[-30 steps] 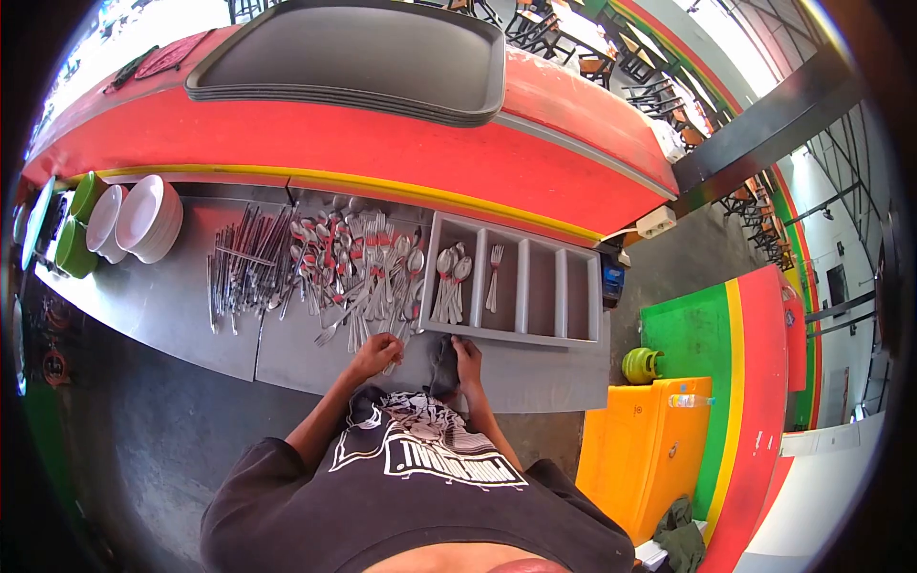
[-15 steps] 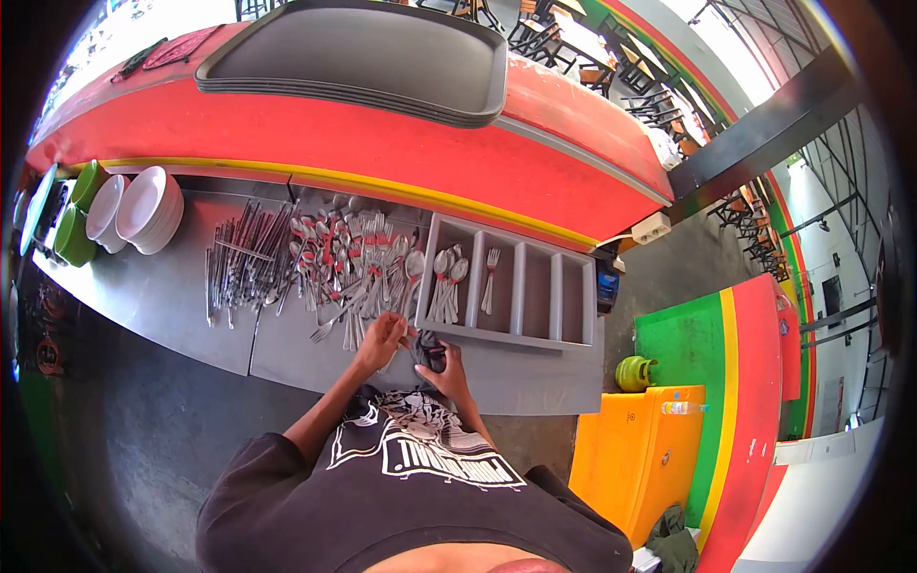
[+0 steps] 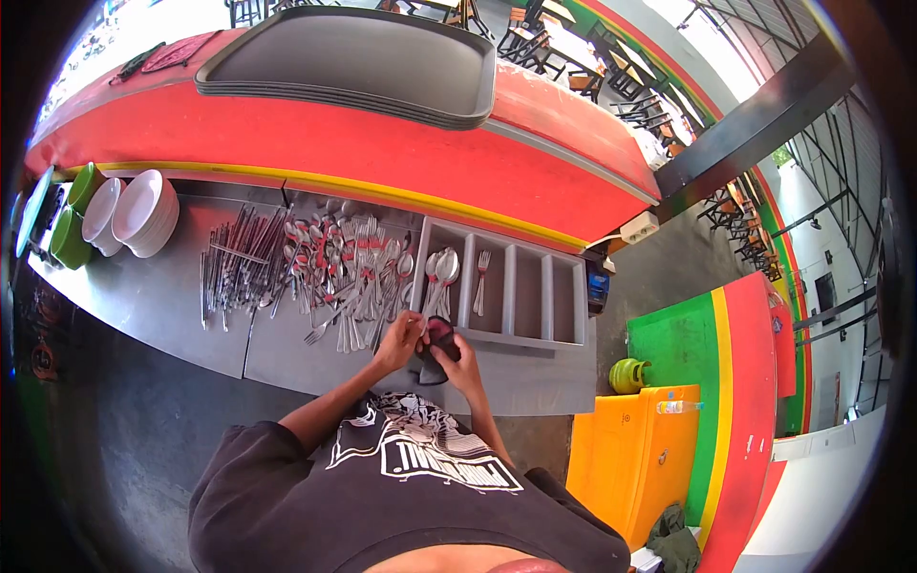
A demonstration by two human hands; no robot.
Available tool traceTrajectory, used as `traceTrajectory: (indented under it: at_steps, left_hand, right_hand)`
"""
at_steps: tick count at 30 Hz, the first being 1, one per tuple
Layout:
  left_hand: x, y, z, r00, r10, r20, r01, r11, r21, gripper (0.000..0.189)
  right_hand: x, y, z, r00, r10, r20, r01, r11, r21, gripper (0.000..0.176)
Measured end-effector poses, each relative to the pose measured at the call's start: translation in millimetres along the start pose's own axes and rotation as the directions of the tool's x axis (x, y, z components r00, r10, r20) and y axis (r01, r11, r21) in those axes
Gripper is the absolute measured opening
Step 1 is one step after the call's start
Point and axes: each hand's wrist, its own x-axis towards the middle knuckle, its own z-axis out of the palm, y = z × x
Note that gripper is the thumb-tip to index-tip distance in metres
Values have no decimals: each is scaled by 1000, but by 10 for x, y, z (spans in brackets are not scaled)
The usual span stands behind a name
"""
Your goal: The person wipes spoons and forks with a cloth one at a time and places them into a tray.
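A dark cloth [image 3: 435, 368] with a pinkish patch hangs bunched in my right hand [image 3: 462, 365], whose fingers are closed around it. Close beside it, my left hand [image 3: 399, 341] is closed in a pinch at the cloth's edge; what it pinches is too small to make out. Just beyond both hands stands a grey cutlery tray [image 3: 506, 336]. Its leftmost compartment holds several spoons [image 3: 441, 267], and the one beside it a fork [image 3: 481, 283]. Left of the tray lies a heap of mixed spoons and forks [image 3: 358, 272].
Dark chopsticks or thin sticks [image 3: 229, 272] lie piled on the steel counter [image 3: 296, 368]. White bowls [image 3: 148, 215] and green bowls [image 3: 72, 239] stand at the left. Stacked trays [image 3: 353, 67] rest on the red ledge [image 3: 382, 143]. An orange cabinet [image 3: 621, 458] is at the right.
My right hand and the cloth have shifted slightly up and right, and the cloth now shows its pinkish patch. My left hand has moved right, closer to the cloth. Another spoon appears in the leftmost compartment.
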Motion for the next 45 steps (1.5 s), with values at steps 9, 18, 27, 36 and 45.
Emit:
traceTrajectory:
  at_steps: [9, 18, 27, 36, 45]
  left_hand:
    - [515, -161, 212, 1000, -2, -9, 1, 993, -115, 14]
    - [700, -338, 280, 996, -50, -80, 55, 997, 61, 15]
    - [563, -501, 279, 996, 79, -30, -32, 681, 731, 44]
    - [621, -614, 125, 997, 41, 63, -72, 770, 634, 50]
    - [560, -347, 111, 990, 104, 95, -136, 876, 462, 25]
  right_hand:
    - [363, -13, -220, 916, -55, -396, 32, 997, -66, 31]
    - [492, 7, -129, 846, -42, -532, 59, 998, 16, 25]
    - [575, 181, 10, 915, -85, -394, 68, 996, -58, 37]
    - [672, 1, -59, 954, -74, -290, 38, 991, -129, 77]
    - [750, 115, -36, 918, -97, -385, 27, 983, -182, 50]
